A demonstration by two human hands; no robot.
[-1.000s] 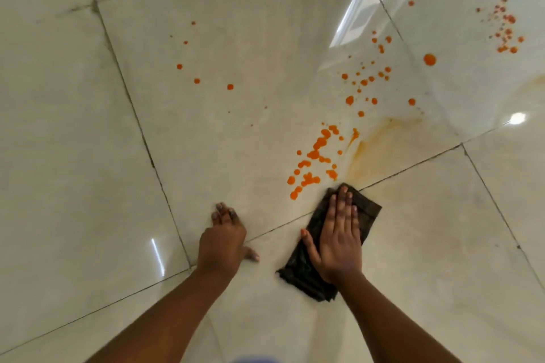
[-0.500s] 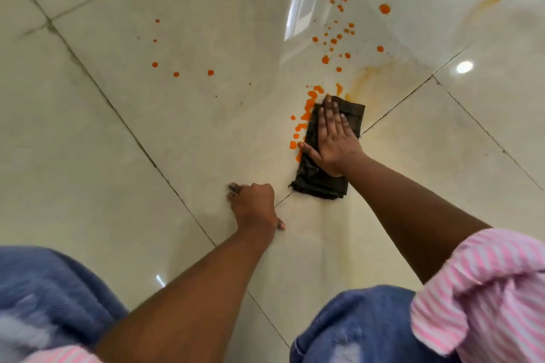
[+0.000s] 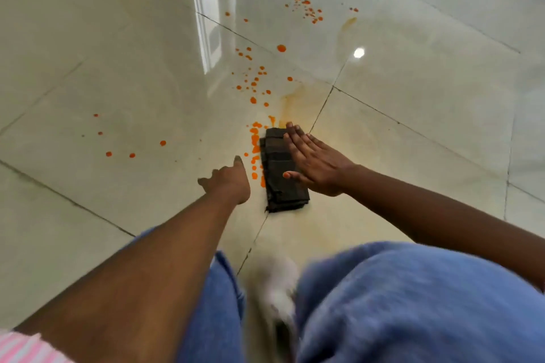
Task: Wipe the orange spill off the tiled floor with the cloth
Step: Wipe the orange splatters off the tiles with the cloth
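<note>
With our right hand (image 3: pixel 317 166) flat, fingers straight, on the folded dark cloth (image 3: pixel 280 174) beside the near orange droplets (image 3: pixel 255 147) and our left hand (image 3: pixel 231 178) loosely curled, empty, we risk smearing them rightward into streaks.

No text, label, brand, number or sign can be read anywhere in the head view.
</note>
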